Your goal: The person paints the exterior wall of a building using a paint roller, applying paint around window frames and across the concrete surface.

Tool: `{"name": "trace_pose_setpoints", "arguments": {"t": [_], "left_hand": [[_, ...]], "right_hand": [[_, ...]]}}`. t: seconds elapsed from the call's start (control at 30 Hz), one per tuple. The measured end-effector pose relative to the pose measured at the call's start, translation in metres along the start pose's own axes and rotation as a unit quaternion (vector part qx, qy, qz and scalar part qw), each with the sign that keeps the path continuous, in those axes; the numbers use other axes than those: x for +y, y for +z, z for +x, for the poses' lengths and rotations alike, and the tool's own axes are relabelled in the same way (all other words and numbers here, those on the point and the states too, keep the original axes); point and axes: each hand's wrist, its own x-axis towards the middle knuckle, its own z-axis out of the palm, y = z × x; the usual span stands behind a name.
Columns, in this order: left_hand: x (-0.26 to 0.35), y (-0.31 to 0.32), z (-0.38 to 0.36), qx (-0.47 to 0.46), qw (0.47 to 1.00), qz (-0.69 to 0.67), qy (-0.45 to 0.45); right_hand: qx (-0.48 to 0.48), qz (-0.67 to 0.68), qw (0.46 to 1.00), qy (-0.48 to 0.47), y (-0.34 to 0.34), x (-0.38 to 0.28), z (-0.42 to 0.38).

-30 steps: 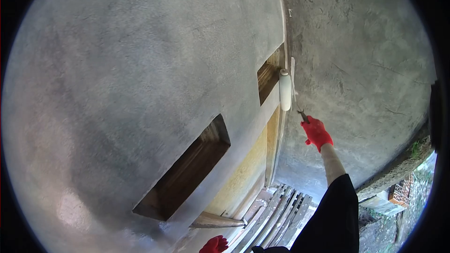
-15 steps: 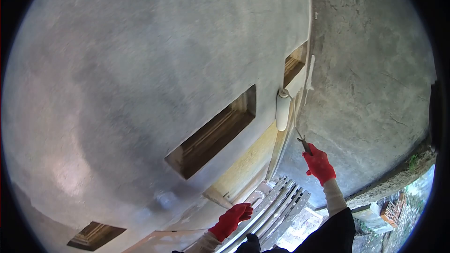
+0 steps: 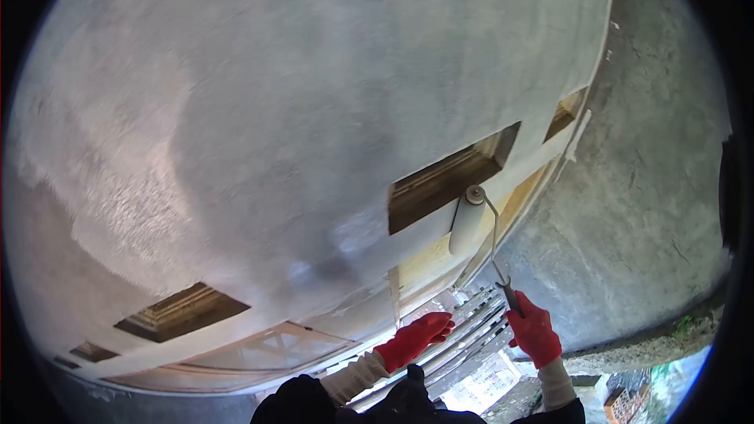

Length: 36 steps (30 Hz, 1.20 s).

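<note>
Left hand (image 3: pixel 414 340): free gap rightward, roller handle (image 3: pixel 511 297) beyond

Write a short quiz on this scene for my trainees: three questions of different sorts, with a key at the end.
1. Multiple choice: what colour are the gloves?
A) blue
B) red
C) yellow

2. True or false: the left hand is open, apart from the roller.

3. Short answer: which hand grips the roller's handle?

Key
1. B, red.
2. True; its fingers are extended and do not touch the roller.
3. The right hand.
</note>
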Motion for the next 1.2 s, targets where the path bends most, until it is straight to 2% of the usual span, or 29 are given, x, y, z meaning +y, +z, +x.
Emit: {"name": "trace_pose_setpoints", "arguments": {"t": [0.13, 0.37, 0.47, 0.5, 0.53, 0.57, 0.6, 0.63, 0.67, 0.7, 0.73, 0.77, 0.8, 0.87, 1.0, 1.07, 1.13, 1.2], "left_hand": [[0.001, -0.008, -0.019, -0.029, 0.999, 0.005, 0.012], [0.002, -0.026, -0.065, -0.02, 1.0, -0.003, 0.019], [0.011, -0.029, -0.092, -0.013, 1.0, 0.009, 0.005], [0.013, -0.031, -0.106, -0.023, 0.998, 0.021, 0.045], [0.014, -0.033, -0.119, -0.031, 0.995, 0.036, 0.085], [0.019, -0.032, -0.128, 0.0, 0.994, 0.084, 0.075], [0.018, -0.039, -0.138, 0.002, 0.981, 0.165, 0.105], [0.012, -0.043, -0.146, 0.009, 0.977, 0.151, 0.147], [0.005, -0.047, -0.154, 0.015, 0.972, 0.138, 0.189], [0.01, -0.047, -0.162, 0.043, 0.98, 0.141, 0.132], [0.009, -0.051, -0.173, 0.057, 0.979, 0.136, 0.139], [0.005, -0.056, -0.185, 0.056, 0.985, 0.062, 0.148], [0.001, -0.059, -0.198, 0.054, 0.986, -0.013, 0.159], [-0.014, -0.072, -0.216, 0.087, 0.979, -0.044, 0.181], [-0.027, -0.08, -0.263, 0.178, 0.94, -0.136, 0.258], [-0.039, -0.082, -0.279, 0.247, 0.882, -0.242, 0.32], [-0.046, -0.084, -0.293, 0.337, 0.841, -0.253, 0.339], [-0.048, -0.089, -0.309, 0.382, 0.796, -0.271, 0.384]], "right_hand": [[-0.054, -0.022, 0.998, -0.006, 0.021, -0.011, -0.026], [-0.121, -0.032, 0.992, -0.019, 0.07, -0.02, -0.062], [-0.143, -0.076, 0.987, 0.009, 0.087, -0.048, -0.081], [-0.234, -0.049, 0.967, 0.083, 0.08, -0.063, -0.09], [-0.249, -0.092, 0.964, -0.015, 0.088, -0.051, -0.092], [-0.237, -0.15, 0.951, -0.133, 0.098, -0.03, -0.089], [-0.219, -0.203, 0.921, -0.249, 0.108, -0.013, -0.086], [-0.213, -0.22, 0.901, -0.307, 0.119, -0.011, -0.087], [-0.244, -0.118, 0.959, -0.085, 0.127, -0.053, -0.1], [-0.256, -0.138, 0.951, -0.108, 0.138, -0.055, -0.103], [-0.267, -0.158, 0.941, -0.133, 0.151, -0.056, -0.103], [-0.264, -0.163, 0.934, -0.175, 0.165, -0.06, -0.106], [-0.261, -0.17, 0.923, -0.225, 0.187, -0.032, -0.089], [-0.296, -0.171, 0.915, -0.213, 0.211, -0.036, -0.092], [-0.368, -0.219, 0.876, -0.221, 0.257, -0.08, -0.109], [-0.395, -0.187, 0.867, -0.241, 0.279, -0.105, -0.123], [-0.406, -0.168, 0.857, -0.269, 0.303, -0.121, -0.137], [-0.412, -0.135, 0.85, -0.299, 0.33, -0.131, -0.149]]}}
